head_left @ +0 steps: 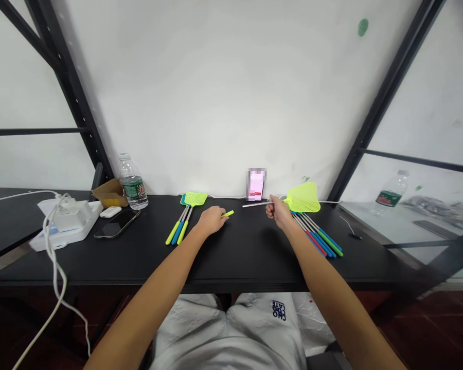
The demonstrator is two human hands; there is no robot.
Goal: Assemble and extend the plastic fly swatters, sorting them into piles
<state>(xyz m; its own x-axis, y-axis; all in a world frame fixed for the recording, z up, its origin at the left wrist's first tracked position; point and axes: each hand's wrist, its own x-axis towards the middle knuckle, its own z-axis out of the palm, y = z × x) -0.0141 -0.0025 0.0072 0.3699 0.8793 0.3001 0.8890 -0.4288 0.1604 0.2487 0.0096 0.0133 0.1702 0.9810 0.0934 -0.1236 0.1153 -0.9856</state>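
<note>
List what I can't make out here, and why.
In the head view:
Left hand: grip on the yellow handle, hidden by its back.
Right-side swatters: heads, mostly covered by the held yellow swatter and right hand.
Upright phone: screen text, too small, partly pixelated.
White cable: lower end, cut off by the bottom edge.

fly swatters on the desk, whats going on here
A person is working with a fly swatter in two parts. The left hand holds a loose lime handle, while the right hand grips the metal rod of a lime swatter; handle and rod look apart. Three swatters with handles lie to the left on the black desk, and a fan of swatters with red, blue and green handles lies to the right.
</note>
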